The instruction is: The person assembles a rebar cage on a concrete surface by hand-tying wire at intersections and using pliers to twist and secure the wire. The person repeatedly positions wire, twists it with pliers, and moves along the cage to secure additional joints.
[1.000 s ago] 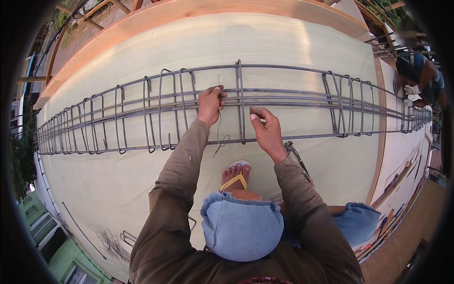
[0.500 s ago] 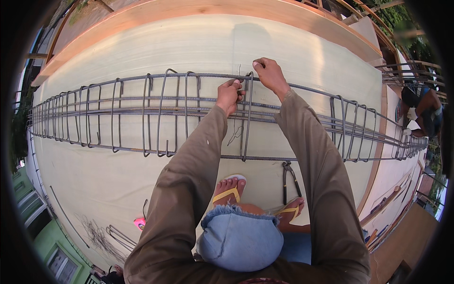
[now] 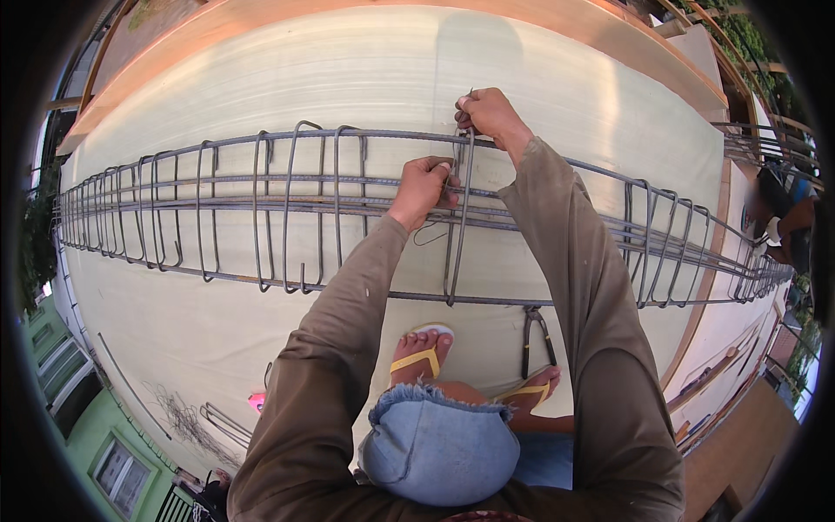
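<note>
A long cage of steel rebar [image 3: 339,206] with bent stirrups lies across in front of me. My left hand [image 3: 424,188] is inside the cage's width, beside a stirrup [image 3: 460,230], pinching thin tie wire [image 3: 427,232] whose loose end curls below the fingers. Just beyond the far bar, my right hand [image 3: 489,115] is closed in a pinch on wire at the corner where that stirrup meets the bar. The wire between its fingers is mostly hidden. Near my feet lie pincers [image 3: 536,339] with dark handles.
Pale sheeting [image 3: 365,70] covers the surface under the cage, edged by a wooden board [image 3: 287,22] at the far side. At lower left are a heap of loose wire [image 3: 187,418], bent rods [image 3: 228,426] and a pink object [image 3: 257,400]. Another person [image 3: 787,217] is at far right.
My right hand has come slightly left and farther out, close over the stirrup corner. My left hand has shifted a little nearer, and the dangling wire has swung upward.
</note>
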Available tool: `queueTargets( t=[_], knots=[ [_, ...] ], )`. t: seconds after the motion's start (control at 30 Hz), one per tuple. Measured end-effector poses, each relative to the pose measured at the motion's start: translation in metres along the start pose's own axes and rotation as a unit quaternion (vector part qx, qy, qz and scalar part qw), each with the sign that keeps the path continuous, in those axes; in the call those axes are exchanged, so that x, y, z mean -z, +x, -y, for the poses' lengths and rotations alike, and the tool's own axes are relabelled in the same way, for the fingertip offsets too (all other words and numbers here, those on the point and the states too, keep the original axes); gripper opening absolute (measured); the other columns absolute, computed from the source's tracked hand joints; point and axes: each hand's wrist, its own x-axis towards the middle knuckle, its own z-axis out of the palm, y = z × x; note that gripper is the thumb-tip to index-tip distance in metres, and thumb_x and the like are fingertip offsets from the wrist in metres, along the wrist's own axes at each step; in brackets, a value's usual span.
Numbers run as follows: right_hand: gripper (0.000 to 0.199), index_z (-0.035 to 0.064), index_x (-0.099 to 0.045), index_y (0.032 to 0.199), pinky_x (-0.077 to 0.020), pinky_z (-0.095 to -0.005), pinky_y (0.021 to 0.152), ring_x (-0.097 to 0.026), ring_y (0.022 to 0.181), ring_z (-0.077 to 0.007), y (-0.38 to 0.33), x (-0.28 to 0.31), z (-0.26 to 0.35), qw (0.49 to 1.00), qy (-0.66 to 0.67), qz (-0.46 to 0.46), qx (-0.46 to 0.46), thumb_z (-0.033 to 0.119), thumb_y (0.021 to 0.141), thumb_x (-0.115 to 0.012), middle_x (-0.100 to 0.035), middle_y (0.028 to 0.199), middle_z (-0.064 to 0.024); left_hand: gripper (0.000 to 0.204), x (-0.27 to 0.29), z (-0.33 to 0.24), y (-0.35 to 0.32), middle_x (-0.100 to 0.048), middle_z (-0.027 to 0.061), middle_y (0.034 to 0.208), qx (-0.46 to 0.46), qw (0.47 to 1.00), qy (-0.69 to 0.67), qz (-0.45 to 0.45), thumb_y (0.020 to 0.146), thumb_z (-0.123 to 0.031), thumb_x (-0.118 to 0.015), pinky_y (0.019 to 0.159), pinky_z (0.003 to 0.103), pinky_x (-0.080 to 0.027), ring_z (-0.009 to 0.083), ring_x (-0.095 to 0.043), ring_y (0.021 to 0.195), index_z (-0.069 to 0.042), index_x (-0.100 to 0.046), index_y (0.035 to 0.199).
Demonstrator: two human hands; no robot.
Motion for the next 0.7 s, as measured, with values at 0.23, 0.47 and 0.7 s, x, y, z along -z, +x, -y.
queueTargets(
  t=[0.23, 0.47, 0.7],
  knots=[
    [0.025, -0.0049, -0.063, 0.115, -0.0537, -0.0317, 0.076, -0.067, 0.087, -0.0173, -0.018, 0.012, -0.003, 0.997, 0.064, 0.04, 0.033, 0.016, 0.103, -0.059, -0.069, 0.098, -0.0097, 0.04, -0.009, -0.014, -0.005, -0.062, 0.0048, 0.085, -0.064, 0.996, 0.054, 0.007, 0.103, -0.032, -0.06, 0.048, 0.026, -0.04, 0.0099, -0.053, 0.058, 0.006, -0.066, 0.115],
    [0.021, -0.0045, -0.063, 0.113, -0.0531, -0.031, 0.077, -0.063, 0.088, -0.0153, -0.021, 0.014, -0.015, 0.994, -0.004, 0.039, 0.102, 0.013, 0.101, -0.062, -0.067, 0.098, -0.0087, 0.045, -0.031, -0.029, 0.015, -0.061, 0.0055, 0.081, -0.028, 0.995, 0.001, -0.096, 0.094, -0.041, -0.073, 0.045, 0.028, -0.037, 0.0106, -0.051, 0.054, 0.003, -0.066, 0.09],
    [0.019, -0.0056, -0.067, 0.102, -0.0513, -0.034, 0.071, -0.062, 0.078, -0.0172, -0.025, 0.009, -0.017, 0.988, 0.125, 0.029, 0.088, 0.012, 0.097, -0.064, -0.068, 0.09, -0.0099, 0.04, -0.05, -0.012, 0.019, -0.067, 0.0075, 0.068, -0.114, 0.982, -0.051, -0.143, 0.091, -0.028, -0.078, 0.055, 0.033, -0.043, 0.0125, -0.055, 0.061, 0.006, -0.068, 0.071]
  ],
)
